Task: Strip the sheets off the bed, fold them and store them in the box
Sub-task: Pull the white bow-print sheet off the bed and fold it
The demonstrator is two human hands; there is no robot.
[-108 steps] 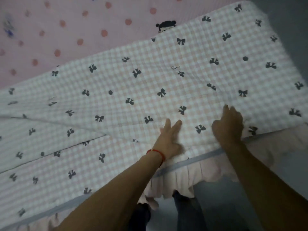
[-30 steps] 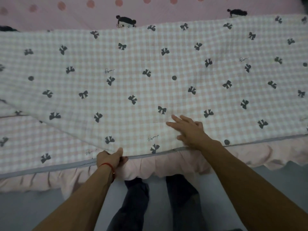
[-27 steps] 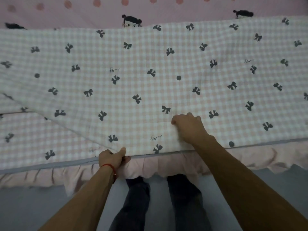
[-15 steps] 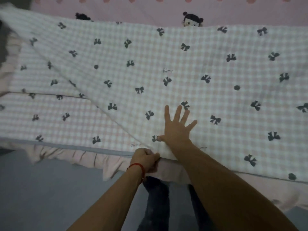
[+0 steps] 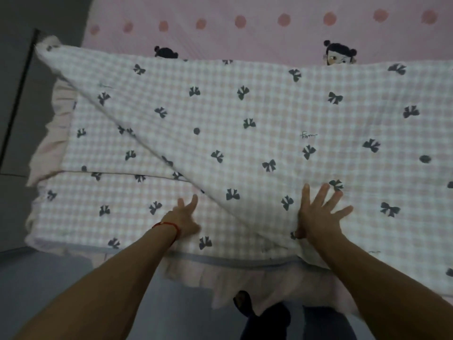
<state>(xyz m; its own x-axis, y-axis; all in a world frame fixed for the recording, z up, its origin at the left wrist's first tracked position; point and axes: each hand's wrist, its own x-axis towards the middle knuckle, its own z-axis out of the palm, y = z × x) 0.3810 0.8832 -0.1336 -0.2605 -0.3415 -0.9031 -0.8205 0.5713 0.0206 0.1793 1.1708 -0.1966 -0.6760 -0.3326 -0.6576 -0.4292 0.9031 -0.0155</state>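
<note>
Light: dim, flat, cool | Shadows: soft under my arms | Blur: my left hand (image 5: 185, 217) smeared | Edges: wide-angle bowing

Checked sheet (image 5: 245, 123) — pink/white gingham w/ dark bows & dots, pale pink ruffle along the edge. Lies spread flat on the bed, partly folded: upper layer laid over w/ a diagonal fold edge running from far-left corner down to the near edge, lower layer showing at left. Ruffle hangs over near & left sides — slightly rumpled.
</note>
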